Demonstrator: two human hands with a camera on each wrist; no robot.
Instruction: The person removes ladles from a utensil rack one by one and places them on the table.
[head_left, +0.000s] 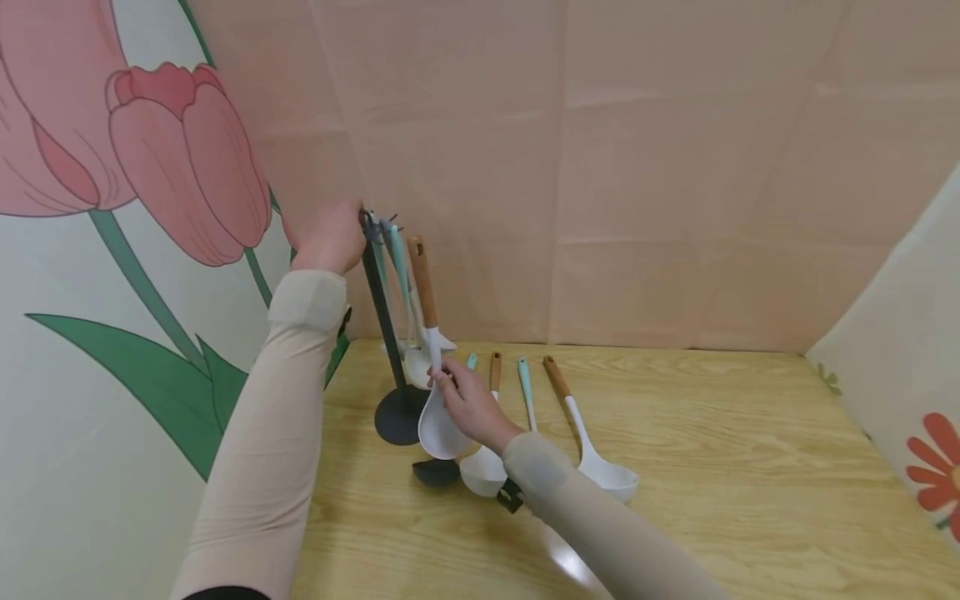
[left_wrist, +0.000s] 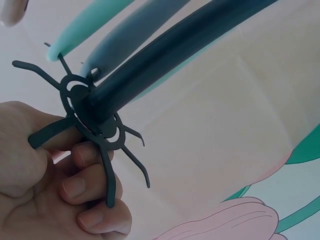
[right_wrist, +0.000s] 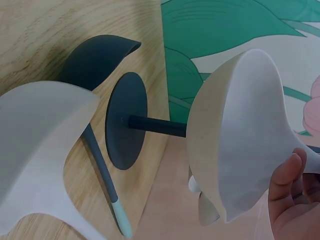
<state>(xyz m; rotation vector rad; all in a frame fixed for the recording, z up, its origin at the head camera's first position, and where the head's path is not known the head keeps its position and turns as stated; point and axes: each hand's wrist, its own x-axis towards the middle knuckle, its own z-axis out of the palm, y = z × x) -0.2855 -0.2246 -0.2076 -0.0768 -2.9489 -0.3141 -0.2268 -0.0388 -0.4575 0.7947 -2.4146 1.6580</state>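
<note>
A black stand with a round base [head_left: 396, 417] and a ring of hooks [left_wrist: 65, 90] on top stands at the table's back left. My left hand [head_left: 330, 237] grips the hook ring, fingers curled round it in the left wrist view. Teal [left_wrist: 90, 27] and grey-blue [left_wrist: 130, 40] handles hang from the hooks. My right hand [head_left: 474, 402] pinches the white neck of a ladle with a wooden handle [head_left: 423, 283]; its white bowl [right_wrist: 250, 125] hangs down, in front of the stand's pole, and the handle's top is beside the hooks.
On the wooden table [head_left: 712, 433], right of the stand, lie a dark ladle [head_left: 437, 473], a white ladle [head_left: 482, 473], a teal handle [head_left: 524, 379] and another white ladle with a wooden handle [head_left: 609, 477]. A pinkish cloth [head_left: 675, 167] hangs behind; a tulip-printed sheet [head_left: 67, 400] stands left.
</note>
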